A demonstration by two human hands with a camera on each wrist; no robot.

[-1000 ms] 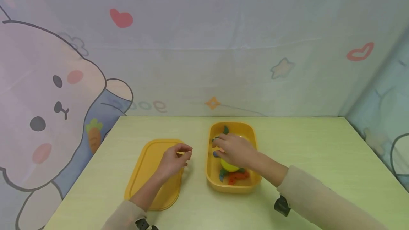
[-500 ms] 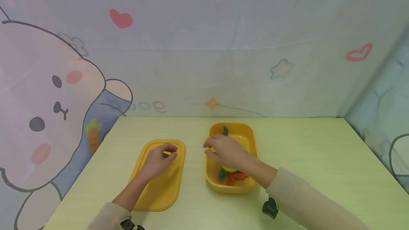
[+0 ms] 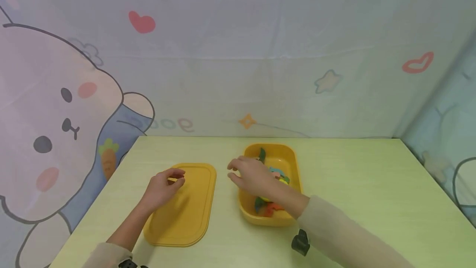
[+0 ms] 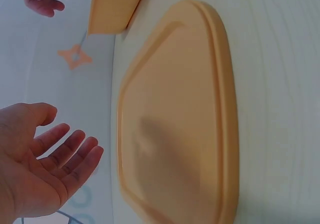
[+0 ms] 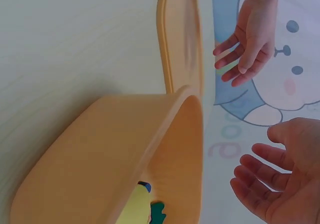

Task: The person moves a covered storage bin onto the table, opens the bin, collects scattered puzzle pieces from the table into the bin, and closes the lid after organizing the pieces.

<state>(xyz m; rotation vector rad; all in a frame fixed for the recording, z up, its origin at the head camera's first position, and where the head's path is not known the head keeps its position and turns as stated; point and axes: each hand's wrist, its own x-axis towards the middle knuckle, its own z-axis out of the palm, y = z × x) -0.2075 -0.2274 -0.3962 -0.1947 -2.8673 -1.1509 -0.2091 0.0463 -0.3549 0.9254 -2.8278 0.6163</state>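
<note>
My left hand [image 3: 162, 188] is raised over the left part of a flat yellow lid [image 3: 191, 210], its fingers relaxed and holding nothing. The left wrist view shows its palm and loosely bent fingers apart from the lid [image 4: 175, 99]. My right hand [image 3: 253, 175] hovers over the left rim of a yellow box [image 3: 288, 156], fingers loosely bent and with nothing in them. Inside the box lie several small colourful pieces: a dark green one [image 3: 262, 154], a red-orange one [image 3: 271, 209] and a blue one [image 3: 276, 171]. My right hand and forearm hide part of the contents.
The box and lid lie side by side on a pale yellow-green table [image 3: 353, 177], a narrow strip of tabletop between them. A printed cloth [image 3: 238, 53] with a cartoon bear and hearts hangs behind the table's back edge.
Both hands have moved left: my left hand from the lid's right edge to its left part, my right hand from over the box's middle to its left rim. Box and lid stay put.
</note>
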